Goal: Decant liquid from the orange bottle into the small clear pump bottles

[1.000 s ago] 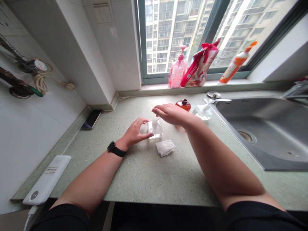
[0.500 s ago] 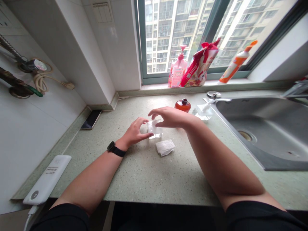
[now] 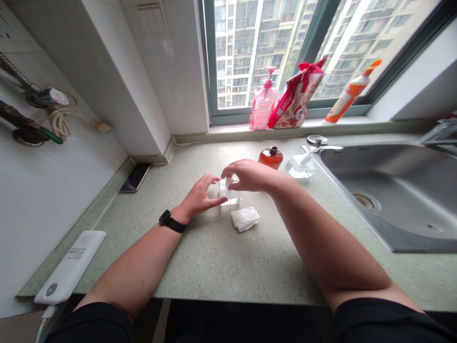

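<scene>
A small clear, square-based bottle point(image 3: 230, 200) stands on the counter between my hands, its upper part whitish and partly hidden by fingers. My left hand point(image 3: 205, 195), with a black watch at the wrist, wraps its thumb and fingers around the bottle's left side. From above and the right, my right hand point(image 3: 246, 175) curls thumb and fingers around the bottle's top; a white piece shows between them, probably a cap. Just in front of the bottle lies a folded white tissue point(image 3: 244, 219). Behind my right hand stands an amber bottle point(image 3: 271, 158) with an open neck.
Right of the amber bottle, a clear container with a white pump point(image 3: 301, 164) sits beside the steel sink point(image 3: 396, 190). A phone point(image 3: 135, 177) and a white power bank point(image 3: 71, 267) lie left. A pink pump bottle point(image 3: 263, 109), red bag point(image 3: 298, 97) and orange-white bottle point(image 3: 346, 100) line the sill.
My right hand's fingers and thumb have drawn closer together around the top of the clear bottle. The left hand has stayed in place.
</scene>
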Demonstrator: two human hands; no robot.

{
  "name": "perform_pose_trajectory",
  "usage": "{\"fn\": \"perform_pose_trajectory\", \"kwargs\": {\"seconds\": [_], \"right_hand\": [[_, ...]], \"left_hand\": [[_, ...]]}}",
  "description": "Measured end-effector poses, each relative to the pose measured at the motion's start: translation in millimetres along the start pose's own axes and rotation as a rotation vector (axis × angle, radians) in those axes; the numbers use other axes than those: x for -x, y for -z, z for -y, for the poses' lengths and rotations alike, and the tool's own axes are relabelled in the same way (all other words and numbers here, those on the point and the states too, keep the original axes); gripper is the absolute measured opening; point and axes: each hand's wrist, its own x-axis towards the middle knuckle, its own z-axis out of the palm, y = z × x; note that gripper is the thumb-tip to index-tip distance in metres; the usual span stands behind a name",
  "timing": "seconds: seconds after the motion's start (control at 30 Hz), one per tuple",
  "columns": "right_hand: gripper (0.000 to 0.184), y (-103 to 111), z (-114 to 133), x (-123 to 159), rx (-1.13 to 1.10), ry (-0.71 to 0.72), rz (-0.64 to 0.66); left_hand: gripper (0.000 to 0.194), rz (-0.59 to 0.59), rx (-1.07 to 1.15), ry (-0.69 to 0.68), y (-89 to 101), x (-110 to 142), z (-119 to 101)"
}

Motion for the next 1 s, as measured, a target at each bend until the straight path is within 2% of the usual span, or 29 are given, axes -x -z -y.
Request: {"fn": "perform_pose_trajectory", "kwargs": {"seconds": [0.17, 0.37, 0.77, 1.0], "right_hand": [[0.021, -3.3, -6.1, -0.6, -0.016, 0.017, 0.023], [0.012, -2.3, -0.9, -0.5, 0.020, -0.014, -0.001], [0.021, 1.6, 11.5, -1.3, 0.127, -0.107, 0.037], [0.022, 3.5, 18.4, 0.3, 0.114, -0.193, 0.072]], "left_hand": [[0.059, -0.010, -0.002, -0.013, -1.4, -0.7, 2.2], [0.059, -0.012, -0.013, -0.008, -2.7, -1.1, 4.1], [0.058, -0.008, -0.013, 0.016, -3.6, -0.2, -0.9], [0.058, -0.013, -0.015, 0.036, -5.1, 0.0, -2.3]]}}
